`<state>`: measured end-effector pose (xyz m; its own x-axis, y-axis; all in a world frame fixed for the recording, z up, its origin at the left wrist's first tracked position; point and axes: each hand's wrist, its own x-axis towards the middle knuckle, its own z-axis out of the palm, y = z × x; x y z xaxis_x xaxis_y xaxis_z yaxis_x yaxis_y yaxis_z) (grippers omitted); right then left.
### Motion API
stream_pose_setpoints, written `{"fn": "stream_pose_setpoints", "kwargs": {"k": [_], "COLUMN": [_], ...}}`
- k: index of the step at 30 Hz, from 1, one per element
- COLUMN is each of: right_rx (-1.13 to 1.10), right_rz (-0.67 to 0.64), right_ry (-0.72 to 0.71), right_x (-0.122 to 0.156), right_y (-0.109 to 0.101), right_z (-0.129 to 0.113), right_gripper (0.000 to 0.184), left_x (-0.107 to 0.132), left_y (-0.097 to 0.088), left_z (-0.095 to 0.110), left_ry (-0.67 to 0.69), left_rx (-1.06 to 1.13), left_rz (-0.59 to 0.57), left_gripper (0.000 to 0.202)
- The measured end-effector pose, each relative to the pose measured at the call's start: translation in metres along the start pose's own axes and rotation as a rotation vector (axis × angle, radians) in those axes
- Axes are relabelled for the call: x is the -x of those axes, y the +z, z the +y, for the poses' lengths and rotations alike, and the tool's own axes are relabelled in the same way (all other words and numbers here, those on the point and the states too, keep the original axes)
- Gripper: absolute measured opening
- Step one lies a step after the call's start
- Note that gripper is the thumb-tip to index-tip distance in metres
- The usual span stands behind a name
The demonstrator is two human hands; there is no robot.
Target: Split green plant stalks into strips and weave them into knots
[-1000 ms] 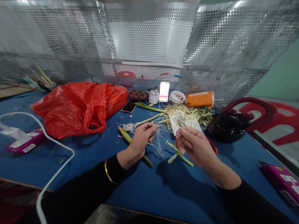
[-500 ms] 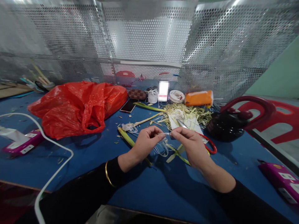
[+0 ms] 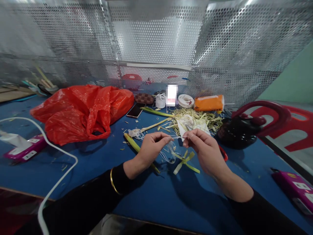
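Fine white thread runs between my two hands above the blue table. My left hand pinches it between thumb and fingertips, and my right hand pinches it at the other side. Loops of the thread hang below my left fingertips. Under and between the hands lies a cross of knotted green leaf strips. A green stalk passes beneath my left hand. Just beyond it sits a small bundle of white thread. The red handle of scissors shows partly behind my right hand.
A heap of shredded plant strips lies behind the hands, a dark kettle to its right. On the left are a red plastic bag, a phone, a white cable and a purple power strip.
My right hand has moved right, away from my left, and the stretch of thread between them is longer. More of the green leaf cross shows. My left hand has hardly moved.
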<state>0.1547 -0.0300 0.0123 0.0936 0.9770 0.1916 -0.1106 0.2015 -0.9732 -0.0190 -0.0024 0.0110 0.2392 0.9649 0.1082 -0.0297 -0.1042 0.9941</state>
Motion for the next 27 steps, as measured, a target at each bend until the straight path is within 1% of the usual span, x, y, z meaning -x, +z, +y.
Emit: {"fn": "stream_pose_setpoints", "kwargs": {"k": [4, 9, 12, 15, 17, 18, 19, 20, 22, 24, 27], "right_rx": [-0.071, -0.129, -0.144, -0.158, -0.177, -0.186, -0.194, -0.200, -0.204, -0.206, -0.228], "right_rz": [0.006, 0.030, 0.056, 0.087, 0.083, 0.072, 0.057, 0.039, -0.007, -0.066, -0.140], "right_ry": [0.020, 0.036, 0.046, 0.058, 0.059, 0.057, 0.056, 0.058, 0.078, 0.107, 0.138], "right_x": [0.000, -0.001, -0.002, -0.002, -0.002, -0.002, -0.001, 0.000, 0.002, 0.003, 0.005], "right_y": [0.001, 0.002, 0.001, 0.000, 0.000, 0.000, 0.000, 0.001, 0.002, 0.004, 0.006], "right_z": [0.000, -0.001, 0.000, 0.001, 0.001, 0.001, 0.001, 0.000, 0.000, -0.001, -0.002], "right_gripper": [0.019, 0.015, 0.014, 0.013, 0.013, 0.014, 0.014, 0.014, 0.014, 0.016, 0.018], "left_x": [-0.003, -0.007, -0.009, -0.011, -0.011, -0.011, -0.009, -0.008, -0.004, 0.000, 0.002], "left_y": [-0.002, -0.002, -0.003, -0.007, -0.009, -0.009, -0.009, -0.009, -0.006, -0.003, 0.001], "left_z": [-0.004, -0.009, -0.010, -0.012, -0.012, -0.011, -0.011, -0.010, -0.007, -0.005, -0.003], "left_ry": [-0.031, -0.102, -0.110, -0.093, -0.068, -0.044, -0.014, 0.021, 0.067, 0.059, 0.009], "left_rx": [0.064, 0.222, 0.273, 0.182, 0.048, -0.020, -0.074, -0.112, -0.153, -0.154, -0.101], "left_rz": [0.060, 0.095, 0.152, 0.262, 0.349, 0.367, 0.355, 0.317, 0.187, 0.063, -0.079], "left_gripper": [0.020, 0.022, 0.024, 0.026, 0.021, 0.017, 0.016, 0.017, 0.021, 0.026, 0.030]}}
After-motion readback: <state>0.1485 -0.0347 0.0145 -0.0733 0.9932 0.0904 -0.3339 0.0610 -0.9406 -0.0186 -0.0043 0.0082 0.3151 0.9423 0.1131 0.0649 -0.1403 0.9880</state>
